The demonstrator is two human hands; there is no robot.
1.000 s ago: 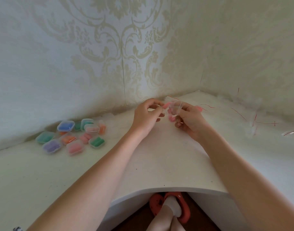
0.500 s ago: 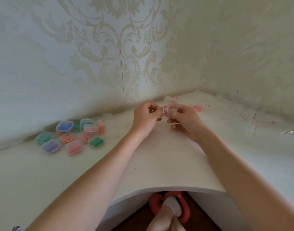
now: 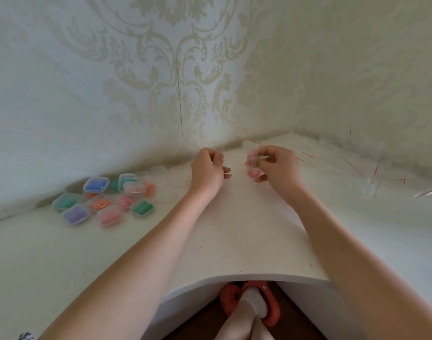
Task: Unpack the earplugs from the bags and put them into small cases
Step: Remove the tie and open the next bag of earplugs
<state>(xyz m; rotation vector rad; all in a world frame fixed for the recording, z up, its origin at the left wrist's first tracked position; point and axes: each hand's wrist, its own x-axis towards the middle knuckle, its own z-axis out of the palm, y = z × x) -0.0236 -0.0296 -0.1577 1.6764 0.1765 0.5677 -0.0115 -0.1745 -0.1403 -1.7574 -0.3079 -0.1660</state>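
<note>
While raised over the far corner of the white table [image 3: 234, 241], right hand [image 3: 276, 165] pinching a small clear bag [image 3: 254, 159] between thumb and fingers, pink earplugs [image 3: 252, 171] showing blurred through the plastic below the fingertips. Held up off the table, just left of the right hand. Left hand [image 3: 208, 169] a short gap away to the left, fingers curled in, thumb against forefinger; cannot tell whether pinching a scrap of clear film or nothing, too blurred. Hands apart, not touching each other.

Well to the left, against the wall [image 3: 112, 94], a cluster of small clear cases [image 3: 104, 200], lids down, filled with colour: blue [image 3: 95, 185] at the back, green [image 3: 65, 201] on the left, purple [image 3: 76, 214] in front, orange [image 3: 99, 203] in the middle, pink [image 3: 109, 215] at the front, another green [image 3: 141, 208] on the right. Some touching, some overlapping; more behind, hard to separate.

Off to the right, along the other wall, clear emptied bags with thin red strips [image 3: 381, 177] scattered on the table, well apart from the cases.

Below the curved table edge, a foot in a white sock and red clog [image 3: 268, 305] on a brown floor.
</note>
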